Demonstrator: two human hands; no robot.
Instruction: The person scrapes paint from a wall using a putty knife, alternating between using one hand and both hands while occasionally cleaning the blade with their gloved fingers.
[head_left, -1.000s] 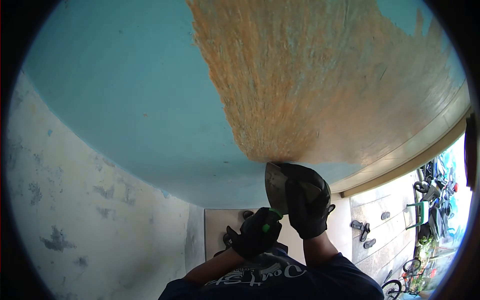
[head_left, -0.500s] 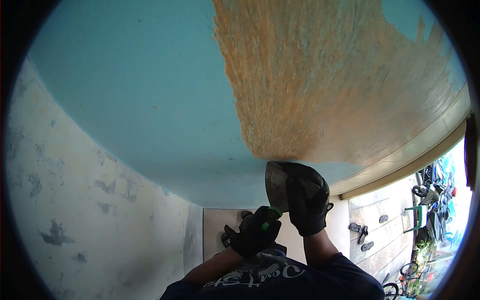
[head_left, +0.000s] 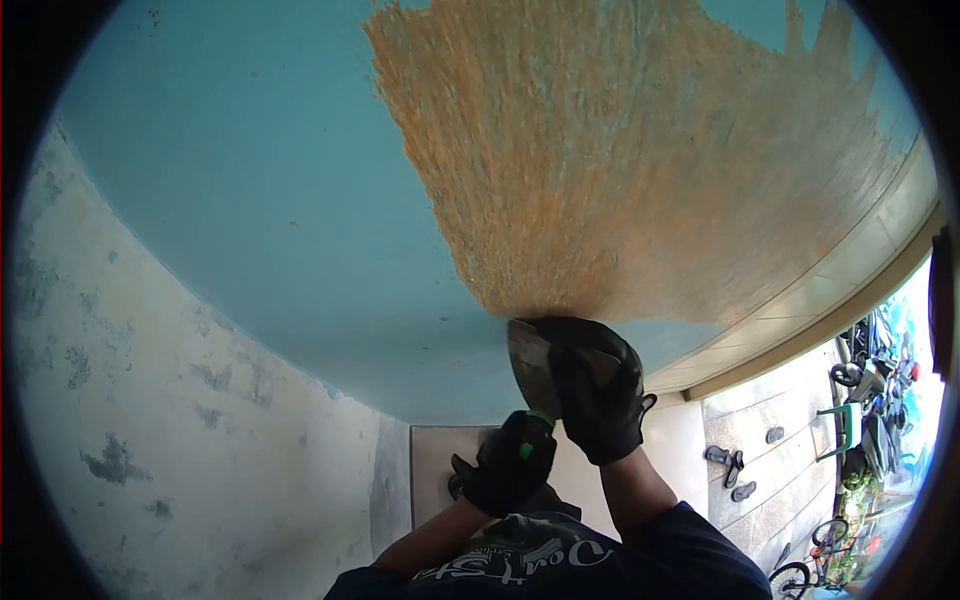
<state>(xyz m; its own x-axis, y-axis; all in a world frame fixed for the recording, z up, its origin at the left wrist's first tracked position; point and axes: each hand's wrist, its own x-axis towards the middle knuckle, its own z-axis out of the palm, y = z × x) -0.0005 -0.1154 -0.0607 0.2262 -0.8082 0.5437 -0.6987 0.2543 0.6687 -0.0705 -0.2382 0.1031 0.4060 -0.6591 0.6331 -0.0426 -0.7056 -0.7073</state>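
Observation:
My left hand (head_left: 512, 464), in a black glove, is closed around the green handle of a wide metal scraper (head_left: 529, 366). My right hand (head_left: 600, 405), gloved in black too, grips the scraper's blade from the right side, its fingers bent over the metal. The blade's upper edge lies at the lower end of an orange-brown bare patch (head_left: 560, 200) on the blue painted surface (head_left: 260, 180). Smooth blue paint borders that patch on the left, along a ragged edge.
A mottled whitish wall (head_left: 240, 450) stands at the left. Pale trim (head_left: 790, 325) runs along the right edge of the blue surface. Beyond it are sandals (head_left: 722, 462), a green stool (head_left: 850, 430), motorcycles (head_left: 880, 390) and a bicycle (head_left: 800, 575).
The view has shifted a little. Both hands and the scraper now appear slightly farther left in the frame, still held together. More of the right trim shows.

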